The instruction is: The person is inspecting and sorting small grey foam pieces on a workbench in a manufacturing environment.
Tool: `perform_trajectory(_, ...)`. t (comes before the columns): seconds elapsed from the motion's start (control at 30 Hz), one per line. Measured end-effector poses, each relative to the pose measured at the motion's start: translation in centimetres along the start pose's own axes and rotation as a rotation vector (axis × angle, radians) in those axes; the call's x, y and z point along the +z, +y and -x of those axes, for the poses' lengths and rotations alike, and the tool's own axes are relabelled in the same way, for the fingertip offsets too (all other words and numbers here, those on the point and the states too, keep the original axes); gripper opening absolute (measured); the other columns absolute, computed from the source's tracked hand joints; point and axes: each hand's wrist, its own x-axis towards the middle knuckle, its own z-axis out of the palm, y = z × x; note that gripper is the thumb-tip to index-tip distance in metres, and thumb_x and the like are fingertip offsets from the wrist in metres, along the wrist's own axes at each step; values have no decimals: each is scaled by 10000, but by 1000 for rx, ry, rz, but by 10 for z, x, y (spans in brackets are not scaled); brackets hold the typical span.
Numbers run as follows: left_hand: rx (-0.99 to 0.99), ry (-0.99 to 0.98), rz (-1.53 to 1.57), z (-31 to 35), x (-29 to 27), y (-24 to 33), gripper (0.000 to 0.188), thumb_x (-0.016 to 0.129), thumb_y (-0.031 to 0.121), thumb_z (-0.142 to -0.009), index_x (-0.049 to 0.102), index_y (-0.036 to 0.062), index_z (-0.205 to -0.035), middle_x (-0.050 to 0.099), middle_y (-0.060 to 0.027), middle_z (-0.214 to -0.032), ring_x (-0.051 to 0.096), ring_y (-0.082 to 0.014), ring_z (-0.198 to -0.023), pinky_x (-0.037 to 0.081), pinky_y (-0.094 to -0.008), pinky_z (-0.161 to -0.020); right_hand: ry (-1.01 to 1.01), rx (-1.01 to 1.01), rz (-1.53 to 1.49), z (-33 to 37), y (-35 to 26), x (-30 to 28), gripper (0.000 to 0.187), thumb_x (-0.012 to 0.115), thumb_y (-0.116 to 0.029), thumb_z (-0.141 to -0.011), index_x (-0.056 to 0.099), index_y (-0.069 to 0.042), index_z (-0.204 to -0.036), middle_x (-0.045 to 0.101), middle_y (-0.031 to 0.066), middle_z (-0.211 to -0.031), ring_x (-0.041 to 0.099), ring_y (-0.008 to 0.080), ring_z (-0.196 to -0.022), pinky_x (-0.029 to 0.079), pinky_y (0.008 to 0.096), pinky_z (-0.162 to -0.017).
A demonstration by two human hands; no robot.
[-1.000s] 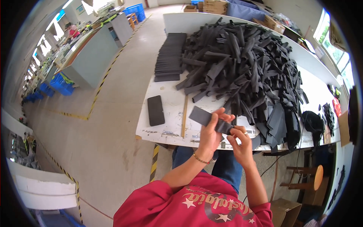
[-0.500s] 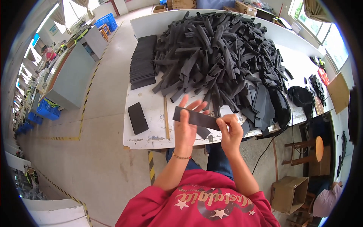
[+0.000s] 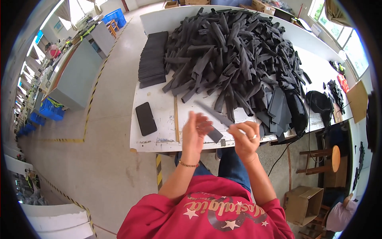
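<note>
My right hand (image 3: 246, 137) pinches one end of a dark grey fabric strip (image 3: 215, 113). The strip slants up to the left and shows nearly edge-on. Just left of it is my left hand (image 3: 195, 131), slightly blurred, with thumb and loosely curled fingers apart and nothing visible between them. A second dark strip (image 3: 215, 135) lies by its fingertips at the table's near edge, partly hidden by the hand. Beyond both hands rises a big heap of dark fabric strips (image 3: 227, 51). A neat overlapping stack of strips (image 3: 153, 59) sits left of the heap.
A black phone (image 3: 146, 118) lies on the white table (image 3: 163, 139), left of a wooden stick (image 3: 176, 115). Flat dark pieces (image 3: 276, 109) and a black bundle (image 3: 296, 113) are at the right. A wooden stool (image 3: 335, 158) and a cardboard box (image 3: 304, 205) stand on the floor.
My left hand has come off the strip, its fingers now curled instead of spread. My right hand still holds the strip, which has turned from its flat face to its edge.
</note>
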Motion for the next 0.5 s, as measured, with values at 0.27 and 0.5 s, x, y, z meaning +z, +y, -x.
perform_trajectory(0.27, 123, -85, -249, 0, 7, -3, 202, 627, 177, -928, 652, -23, -936, 682, -100, -860, 671, -174, -721, 575, -293, -651, -148, 676, -476, 21, 3, 7, 322, 677, -211, -870, 637, -29, -1133, 607, 70, -1053, 575, 178, -915, 477, 286, -766)
perform_trajectory(0.5, 8, -124, -221, 2, 4, -24, 223, 644, 199, -918, 654, -23, -896, 680, -109, -831, 674, -169, -716, 574, -288, -672, -9, 1379, -1072, 55, 3, 30, 212, 596, -199, -953, 644, 4, -993, 651, 43, -865, 591, 105, -733, 505, 258, -665)
